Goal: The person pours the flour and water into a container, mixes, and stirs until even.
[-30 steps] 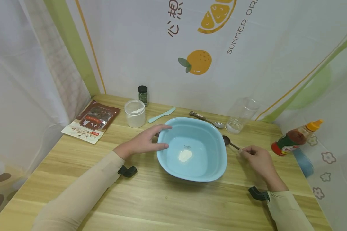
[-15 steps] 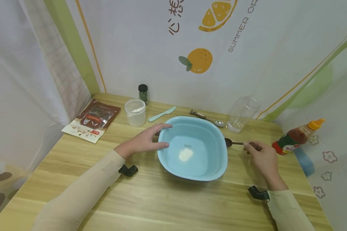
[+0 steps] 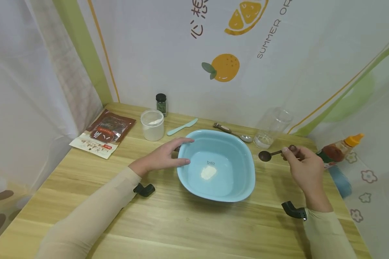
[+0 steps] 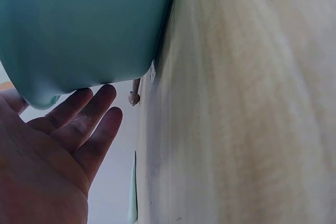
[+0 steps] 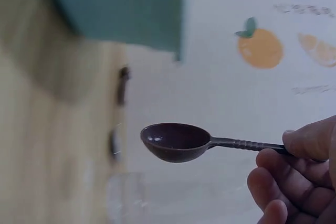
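A light blue plastic basin stands mid-table, with a patch of white powder on its floor. My left hand holds its left rim, thumb and forefinger over the edge; the left wrist view shows the other fingertips against the outer wall. Right of the basin, my right hand pinches the handle of a dark brown measuring spoon. In the right wrist view the spoon is raised with its bowl facing up; what the bowl holds, if anything, cannot be made out.
Behind the basin lie a mint-green spreader knife and a metal spoon. A tub of white powder, a herb jar and a spice packet stand back left. A clear glass and a sauce bottle stand right.
My right hand has moved right and lifted the measuring spoon away from beside the basin, bringing its bowl clear of the rim. The left hand and basin have stayed put.
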`<state>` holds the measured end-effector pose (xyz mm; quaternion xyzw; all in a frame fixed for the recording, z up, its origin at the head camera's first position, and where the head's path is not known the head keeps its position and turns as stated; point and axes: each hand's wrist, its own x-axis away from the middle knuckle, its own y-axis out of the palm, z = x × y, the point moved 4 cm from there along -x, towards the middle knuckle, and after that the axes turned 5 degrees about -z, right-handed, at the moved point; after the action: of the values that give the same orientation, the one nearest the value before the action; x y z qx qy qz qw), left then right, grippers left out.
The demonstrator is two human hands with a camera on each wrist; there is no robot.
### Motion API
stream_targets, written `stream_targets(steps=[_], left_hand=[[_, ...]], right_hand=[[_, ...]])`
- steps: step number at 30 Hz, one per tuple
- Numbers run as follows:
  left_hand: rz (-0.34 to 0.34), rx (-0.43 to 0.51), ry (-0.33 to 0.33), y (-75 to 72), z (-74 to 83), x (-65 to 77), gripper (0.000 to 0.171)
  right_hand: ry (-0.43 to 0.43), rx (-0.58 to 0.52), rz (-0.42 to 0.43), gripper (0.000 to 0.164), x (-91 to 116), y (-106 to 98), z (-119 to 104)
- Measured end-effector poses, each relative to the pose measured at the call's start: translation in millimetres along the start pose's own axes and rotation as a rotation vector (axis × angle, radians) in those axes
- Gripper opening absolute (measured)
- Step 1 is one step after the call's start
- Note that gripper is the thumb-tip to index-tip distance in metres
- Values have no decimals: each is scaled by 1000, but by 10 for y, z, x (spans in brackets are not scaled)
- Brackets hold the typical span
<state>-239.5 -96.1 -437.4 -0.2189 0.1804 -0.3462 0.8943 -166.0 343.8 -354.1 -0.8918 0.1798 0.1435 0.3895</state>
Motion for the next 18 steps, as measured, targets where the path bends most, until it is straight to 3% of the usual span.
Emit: stream_targets(steps=[4, 10, 18], left_hand=[[1, -15, -3, -2, 2, -4, 75], [-1, -16, -7, 0, 7, -5, 75], [5, -22, -8, -6, -8, 3, 75]], right_hand=[[-38, 16, 41, 23, -37, -66, -183], [-55, 26, 7, 27, -46, -55, -426], [-266, -10, -66, 15, -48, 133, -722]])
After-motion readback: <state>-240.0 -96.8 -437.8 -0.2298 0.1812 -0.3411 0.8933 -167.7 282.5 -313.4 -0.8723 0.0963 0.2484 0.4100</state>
